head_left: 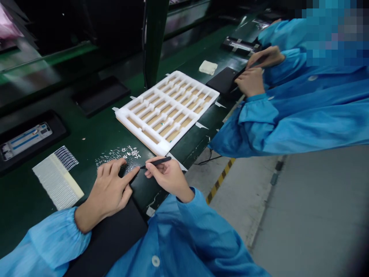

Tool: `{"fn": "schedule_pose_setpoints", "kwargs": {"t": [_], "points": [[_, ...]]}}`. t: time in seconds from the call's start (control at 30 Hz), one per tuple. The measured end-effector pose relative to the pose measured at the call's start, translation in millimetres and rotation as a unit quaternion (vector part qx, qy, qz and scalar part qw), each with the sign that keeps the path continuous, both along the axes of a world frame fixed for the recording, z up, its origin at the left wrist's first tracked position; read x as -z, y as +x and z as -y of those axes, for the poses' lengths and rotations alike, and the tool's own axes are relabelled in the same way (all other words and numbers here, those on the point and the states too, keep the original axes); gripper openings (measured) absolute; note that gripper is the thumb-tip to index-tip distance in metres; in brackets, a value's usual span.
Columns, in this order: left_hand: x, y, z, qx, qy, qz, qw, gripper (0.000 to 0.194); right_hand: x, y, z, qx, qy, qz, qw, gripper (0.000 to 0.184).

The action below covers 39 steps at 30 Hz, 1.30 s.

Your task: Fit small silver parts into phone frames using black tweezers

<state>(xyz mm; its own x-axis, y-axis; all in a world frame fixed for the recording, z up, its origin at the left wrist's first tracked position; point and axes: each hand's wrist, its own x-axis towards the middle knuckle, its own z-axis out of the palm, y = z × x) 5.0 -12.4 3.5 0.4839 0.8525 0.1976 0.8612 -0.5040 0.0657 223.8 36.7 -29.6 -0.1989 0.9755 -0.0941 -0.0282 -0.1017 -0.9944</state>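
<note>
Black tweezers [157, 162] are gripped in the right hand [170, 177], the black mat [141, 196] steadied beneath the open left hand [108, 194].

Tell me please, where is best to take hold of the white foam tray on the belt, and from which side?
Grip the white foam tray by its thick outer rim, coming from the edge nearest you, with fingers towards both ends of that edge. The inner ribs look thin and might bend, and the tray lies flat, so the rim seems the safest hold.
</note>
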Motion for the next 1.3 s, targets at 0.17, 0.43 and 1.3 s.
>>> {"fn": "schedule_pose_setpoints", "kwargs": {"t": [0.17, 0.43, 1.3], "points": [[2.0, 0.6, -1.5, -0.004, -0.007, -0.005, 1.000, 0.052, 3.3, -7.8, 4.1, 0.081, 0.108, 0.055, 0.989, 0.028], [5.8, 0.0, -0.6, -0.009, -0.010, 0.001, 1.000, 0.053, 2.2, -16.0, -5.0, 0.060, 0.181, 0.122, 0.974, 0.017], [5.3, 2.9, -0.1, -0.047, -0.011, 0.020, 0.999, 0.050, 3.0, -1.4, -3.4, -0.003, 0.042, 0.003, 0.999, 0.043]]}}
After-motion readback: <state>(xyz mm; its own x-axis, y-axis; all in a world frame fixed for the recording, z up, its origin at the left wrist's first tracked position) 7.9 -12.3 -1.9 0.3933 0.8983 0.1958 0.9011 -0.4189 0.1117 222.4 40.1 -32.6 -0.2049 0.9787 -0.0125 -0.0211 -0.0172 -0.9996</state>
